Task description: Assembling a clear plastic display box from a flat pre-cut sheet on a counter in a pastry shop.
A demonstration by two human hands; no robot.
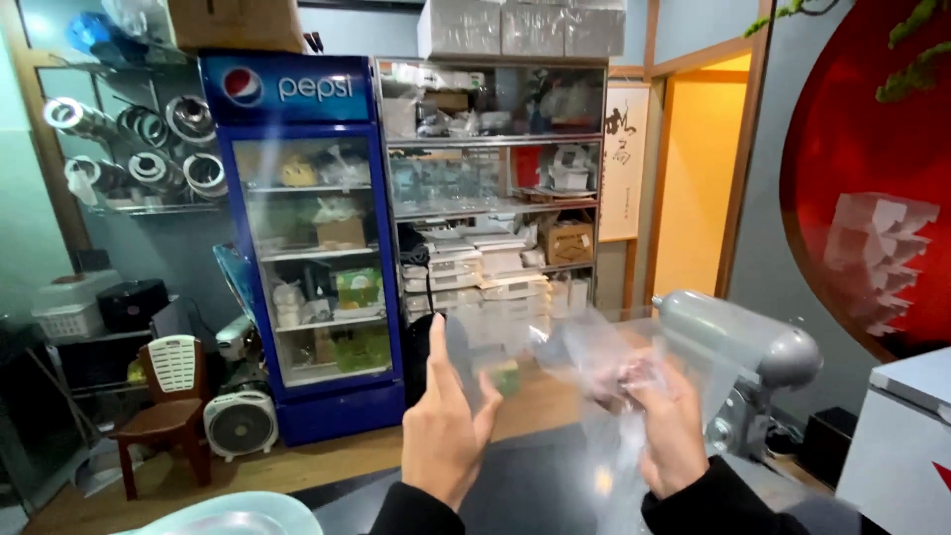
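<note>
Cluttered shelving lined the back wall, and a blue glass-door fridge (312, 248) stood at its centre. Left of the fridge sat a brown chair (163, 411) and a white floor fan (241, 424); right of it rose a metal rack (495, 198) of boxes. In front of the fridge, over a dark counter (535, 485), the left hand (446, 426) was raised with its fingers (436, 347) straight and spread, touching the edge of a clear plastic bag (584, 367) without closing on it. Further right of the fridge, the right hand (669, 421) had its fingers (644, 381) pinched shut on the bag, which hung crumpled between both hands. Beyond it stood a grey stand mixer (738, 347).
</note>
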